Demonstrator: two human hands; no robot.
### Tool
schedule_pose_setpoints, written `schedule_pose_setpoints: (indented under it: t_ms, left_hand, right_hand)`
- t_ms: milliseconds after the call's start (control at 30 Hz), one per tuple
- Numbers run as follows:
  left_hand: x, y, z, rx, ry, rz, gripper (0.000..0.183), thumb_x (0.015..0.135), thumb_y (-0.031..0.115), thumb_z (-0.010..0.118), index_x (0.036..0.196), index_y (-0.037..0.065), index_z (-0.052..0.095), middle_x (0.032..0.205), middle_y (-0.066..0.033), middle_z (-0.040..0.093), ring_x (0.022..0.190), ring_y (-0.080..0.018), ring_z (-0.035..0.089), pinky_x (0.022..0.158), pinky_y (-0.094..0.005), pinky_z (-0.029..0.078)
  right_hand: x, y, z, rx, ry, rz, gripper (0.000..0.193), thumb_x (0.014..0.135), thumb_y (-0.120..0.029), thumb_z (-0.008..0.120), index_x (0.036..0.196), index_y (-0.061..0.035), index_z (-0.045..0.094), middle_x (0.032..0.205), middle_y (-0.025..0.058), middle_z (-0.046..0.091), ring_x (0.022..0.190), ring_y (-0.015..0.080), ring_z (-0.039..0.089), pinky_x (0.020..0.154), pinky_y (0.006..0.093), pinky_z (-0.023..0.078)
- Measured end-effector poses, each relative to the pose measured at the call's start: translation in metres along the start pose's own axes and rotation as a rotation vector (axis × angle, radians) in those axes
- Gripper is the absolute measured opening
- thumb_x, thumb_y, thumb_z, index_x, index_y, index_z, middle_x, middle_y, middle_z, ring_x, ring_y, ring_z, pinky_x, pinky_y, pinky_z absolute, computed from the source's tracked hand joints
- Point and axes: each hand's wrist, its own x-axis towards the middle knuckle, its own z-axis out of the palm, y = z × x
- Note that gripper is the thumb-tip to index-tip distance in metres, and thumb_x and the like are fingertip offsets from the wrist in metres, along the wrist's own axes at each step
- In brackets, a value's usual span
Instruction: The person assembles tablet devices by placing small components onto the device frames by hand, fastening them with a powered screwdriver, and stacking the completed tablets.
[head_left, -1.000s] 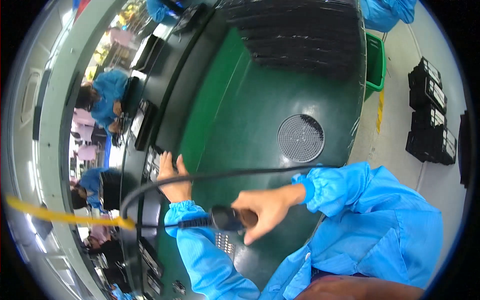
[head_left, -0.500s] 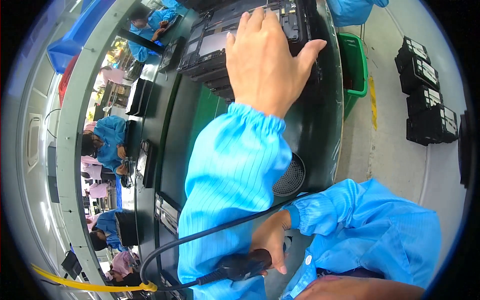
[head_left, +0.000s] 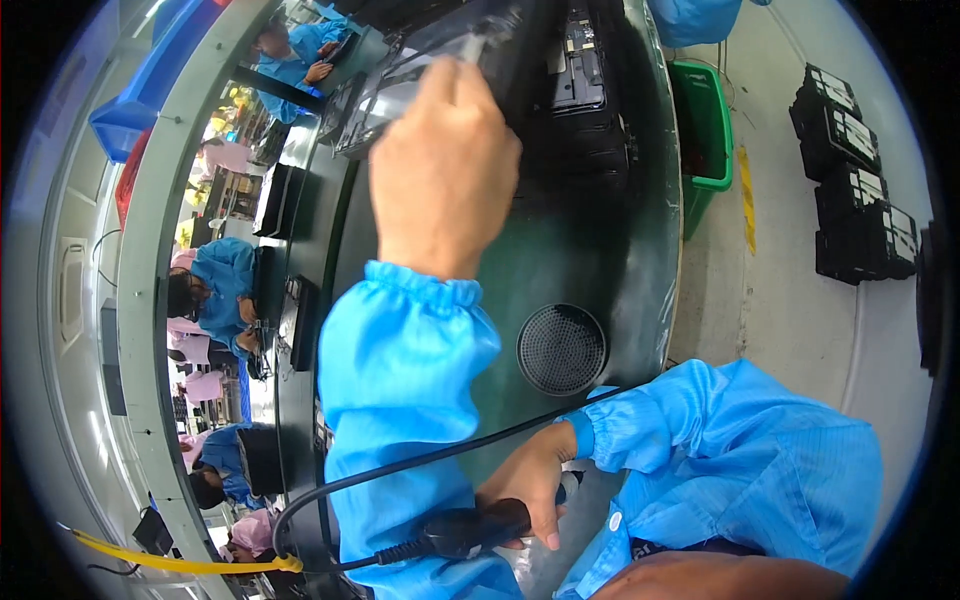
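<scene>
My left hand (head_left: 445, 165) reaches up to the far end of the bench, its fingers curled over the near edge of a blurred black laptop base (head_left: 385, 105). That base sits at an angle, left of a stack of similar black laptop bases (head_left: 580, 110) with bare inner parts on top. Low in the view, my right hand (head_left: 525, 485) is wrapped round a black corded electric screwdriver (head_left: 470, 530), partly hidden by my left sleeve. Its black cable (head_left: 430, 458) loops over my left sleeve to a yellow tie (head_left: 180, 566).
A round black perforated disc (head_left: 562, 349) lies on the dark green bench (head_left: 620, 270). Right of the bench stands a green bin (head_left: 708, 125), with stacked black units (head_left: 850, 170) on the floor beyond. Co-workers in blue sit along the left, behind a grey-green beam (head_left: 150, 300).
My left hand has gone from lying spread on the stack to gripping a laptop base, moving left and nearer. The base has shifted left off the stack. My right hand stays nearly still.
</scene>
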Motion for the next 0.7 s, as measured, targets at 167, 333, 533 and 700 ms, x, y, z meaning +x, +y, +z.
schedule_pose_setpoints:
  t_ms: [167, 333, 533, 700]
  left_hand:
    - [0.008, -0.062, -0.031, 0.08, 0.37, 0.082, 0.029, 0.068, 0.008, 0.071, 0.094, 0.001, 0.062, 0.093, -0.0175, 0.064, 0.079, -0.0366, 0.064, 0.072, -0.0394, 0.053]
    - [-0.068, -0.078, -0.077, 0.155, 0.49, -0.159, 0.04, 0.064, -0.005, 0.071, 0.103, -0.001, 0.065, 0.099, -0.017, 0.067, 0.092, -0.0279, 0.066, 0.084, -0.0343, 0.05]
    - [-0.218, -0.05, -0.126, 0.189, 0.476, -0.443, 0.04, 0.065, -0.014, 0.064, 0.104, -0.006, 0.062, 0.101, -0.0174, 0.066, 0.091, -0.0293, 0.065, 0.085, -0.037, 0.05]
    - [-0.308, 0.017, -0.099, 0.29, 0.279, -0.558, 0.035, 0.067, -0.01, 0.068, 0.102, -0.006, 0.062, 0.104, -0.0234, 0.064, 0.094, -0.0347, 0.065, 0.084, -0.0385, 0.052]
  right_hand:
    - [-0.002, 0.004, -0.009, -0.02, -0.013, -0.047, 0.04, 0.065, -0.016, 0.082, 0.088, 0.0027, 0.055, 0.058, 0.0067, 0.057, 0.044, 0.0136, 0.055, 0.041, 0.0263, 0.04]
    - [-0.008, -0.002, -0.003, 0.052, 0.042, -0.012, 0.049, 0.068, -0.009, 0.079, 0.106, 0.004, 0.052, 0.071, 0.0104, 0.063, 0.051, 0.0135, 0.059, 0.044, 0.0252, 0.045]
    - [-0.012, -0.028, 0.01, 0.134, 0.206, -0.081, 0.062, 0.067, -0.001, 0.076, 0.12, 0.0056, 0.045, 0.097, 0.0182, 0.065, 0.076, 0.0237, 0.068, 0.059, 0.0291, 0.055]
    - [-0.054, -0.07, 0.001, -0.078, 0.781, -0.222, 0.059, 0.067, -0.002, 0.079, 0.117, 0.0055, 0.05, 0.1, 0.0165, 0.065, 0.085, 0.0225, 0.066, 0.065, 0.0313, 0.055]
